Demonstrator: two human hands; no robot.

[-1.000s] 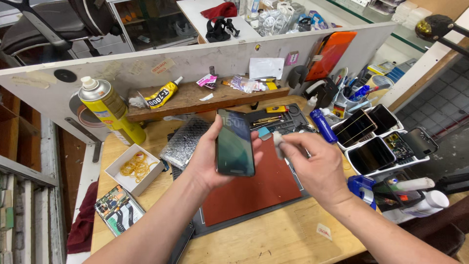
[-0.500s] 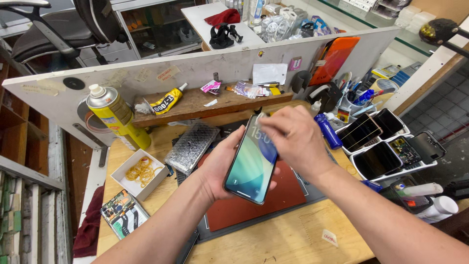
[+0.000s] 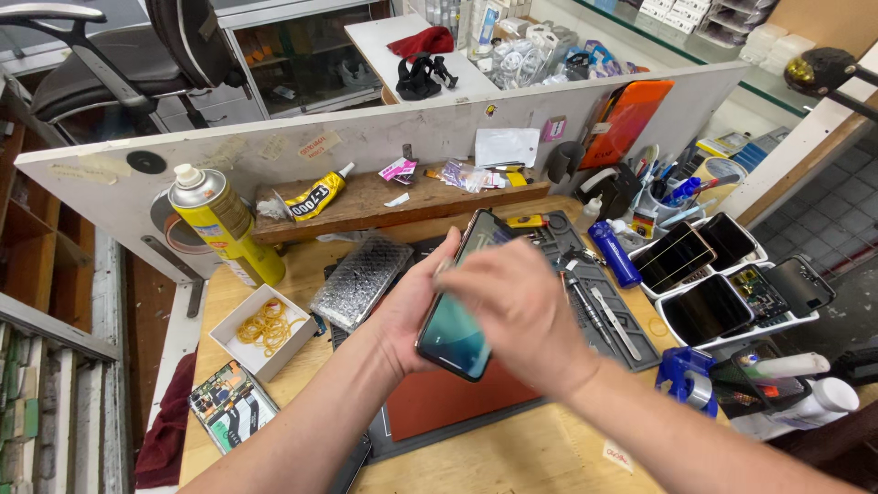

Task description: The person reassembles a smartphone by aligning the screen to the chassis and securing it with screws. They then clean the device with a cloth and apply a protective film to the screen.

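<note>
Phone (image 3: 455,325) with dark teal screen held at centre; yellow spray can (image 3: 218,222) stood at left; yellow glue tube (image 3: 314,197) laid on shelf; dark screens (image 3: 702,279) stacked at right.

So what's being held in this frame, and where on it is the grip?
A smartphone, screen up and tilted. The left hand cradles it from behind, gripping its left long edge. The right hand lies across the screen's right side; its motion blur hides the exact finger contact.

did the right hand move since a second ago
Yes. The right hand has moved left, from beside the phone to in front of its screen, away from the tray of phones.
</note>
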